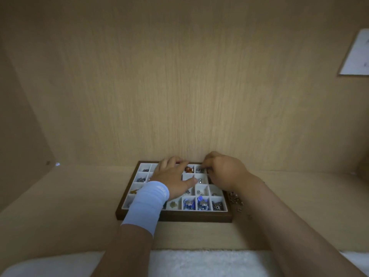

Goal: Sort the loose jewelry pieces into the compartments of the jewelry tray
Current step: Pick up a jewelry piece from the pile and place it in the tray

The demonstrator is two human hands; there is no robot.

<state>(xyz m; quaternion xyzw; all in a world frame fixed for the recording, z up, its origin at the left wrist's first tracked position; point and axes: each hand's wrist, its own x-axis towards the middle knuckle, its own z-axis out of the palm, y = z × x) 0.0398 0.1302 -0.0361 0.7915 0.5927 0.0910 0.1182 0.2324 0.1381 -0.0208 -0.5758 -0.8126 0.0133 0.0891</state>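
Note:
A dark wooden jewelry tray (175, 217) with white compartments lies on the wooden shelf against the back wall. Several compartments hold pieces: an amber one (188, 169), blue ones (188, 203) and silver ones. My left hand (171, 177), with a pale blue wristband, rests flat on the tray's middle, fingers spread toward the back row. My right hand (221, 170) hovers over the tray's back right corner, fingers curled, pinching a small dark piece (205, 168) above a compartment. A pile of loose silver pieces (236, 199) lies on the shelf right of the tray.
Wooden walls close in the shelf behind and at the left. A white paper (357, 54) hangs on the right wall. A white fluffy cloth (199, 262) lies below the shelf's front edge.

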